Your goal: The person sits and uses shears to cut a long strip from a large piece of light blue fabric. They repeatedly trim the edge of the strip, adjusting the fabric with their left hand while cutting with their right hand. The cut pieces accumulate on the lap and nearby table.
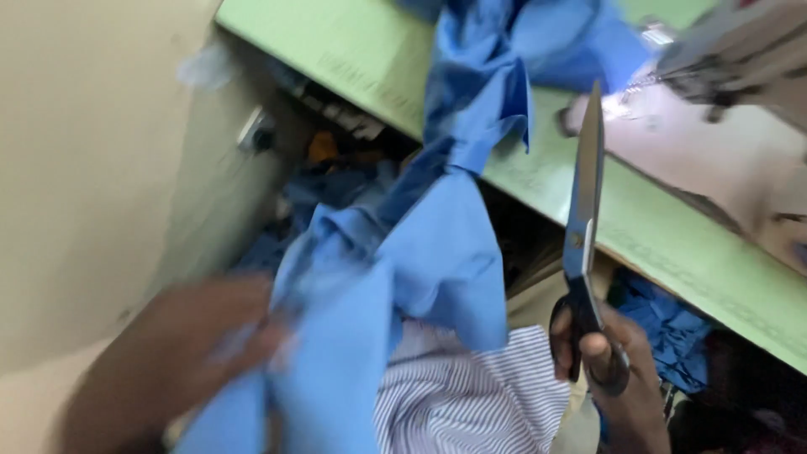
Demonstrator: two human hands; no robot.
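One pair of scissors point(583, 210), one blue cloth point(420, 252), two hands.

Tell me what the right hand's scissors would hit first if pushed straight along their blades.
Likely the green table: the scissors in the right hand point up across it toward blue cloth. Depth is unclear.

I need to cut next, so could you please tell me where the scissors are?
The scissors are in the right hand, blades closed and pointing up over the green table, right of the blue cloth.
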